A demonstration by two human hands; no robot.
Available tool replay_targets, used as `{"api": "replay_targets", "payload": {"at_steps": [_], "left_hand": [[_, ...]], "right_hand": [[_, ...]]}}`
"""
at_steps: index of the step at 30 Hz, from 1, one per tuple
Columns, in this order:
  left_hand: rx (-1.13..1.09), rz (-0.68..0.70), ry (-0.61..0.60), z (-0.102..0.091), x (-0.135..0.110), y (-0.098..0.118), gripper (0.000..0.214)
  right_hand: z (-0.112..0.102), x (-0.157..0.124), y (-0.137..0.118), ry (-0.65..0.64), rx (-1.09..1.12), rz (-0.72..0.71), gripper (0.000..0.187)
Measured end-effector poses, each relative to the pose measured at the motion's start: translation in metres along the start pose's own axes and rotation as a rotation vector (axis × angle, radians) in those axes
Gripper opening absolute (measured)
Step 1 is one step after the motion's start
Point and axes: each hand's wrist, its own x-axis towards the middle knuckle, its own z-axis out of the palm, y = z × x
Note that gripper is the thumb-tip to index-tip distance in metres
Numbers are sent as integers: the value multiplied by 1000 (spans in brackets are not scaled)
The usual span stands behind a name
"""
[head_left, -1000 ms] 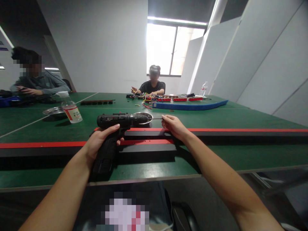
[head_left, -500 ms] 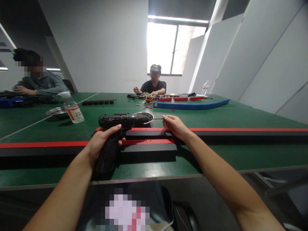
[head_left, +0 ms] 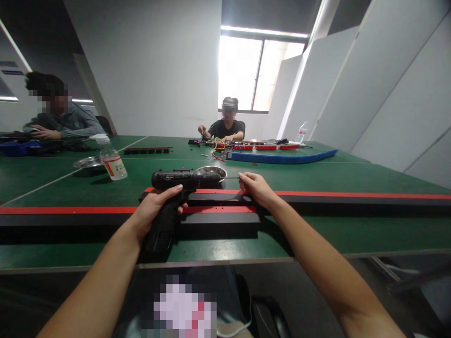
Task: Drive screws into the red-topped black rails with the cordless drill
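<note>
My left hand (head_left: 157, 206) is wrapped round the grip of a black cordless drill (head_left: 176, 179), whose chuck points right. A long thin bit (head_left: 230, 178) sticks out of the chuck. The fingertips of my right hand (head_left: 254, 187) pinch at the bit's far end; whether a small screw sits there is too small to tell. Below the drill, two long black bars with red top faces, a rear bar (head_left: 334, 194) and a front bar (head_left: 70, 211), lie across the green table (head_left: 352, 230). Behind the chuck stands a round metal bowl (head_left: 216, 170), partly hidden.
A plastic bottle (head_left: 114, 164) stands at left beside a metal dish (head_left: 84, 163). Further back lie a dark strip (head_left: 150, 150), a long blue bar (head_left: 282, 156) and red parts with coloured wires (head_left: 220, 145). Two people sit at the far side and far left.
The view has shifted slightly, so the scene sits a little further right. Both hands keep their hold on the drill and the bit's end. The far person's raised hand has moved slightly.
</note>
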Motion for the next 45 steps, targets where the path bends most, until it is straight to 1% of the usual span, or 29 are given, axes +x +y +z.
{"api": "replay_targets", "payload": {"at_steps": [4,9,16,28,35,45], "left_hand": [[-9,16,3,2,-1,1,29],[-5,3,2,2,-2,1,30],[-12,14,-6,0,-1,0,33],[-10,-16,13,3,-5,1,32],[-2,10,0,2,-4,1,32],[4,-17,23,5,-8,3,32]], "right_hand": [[1,0,-1,27,8,11,52],[-1,1,1,12,1,13,52],[0,0,-3,-6,66,34,51],[-1,-1,-3,-25,32,34,52],[-2,1,1,-29,-14,5,50],[-1,0,-1,-30,-28,1,49]]}}
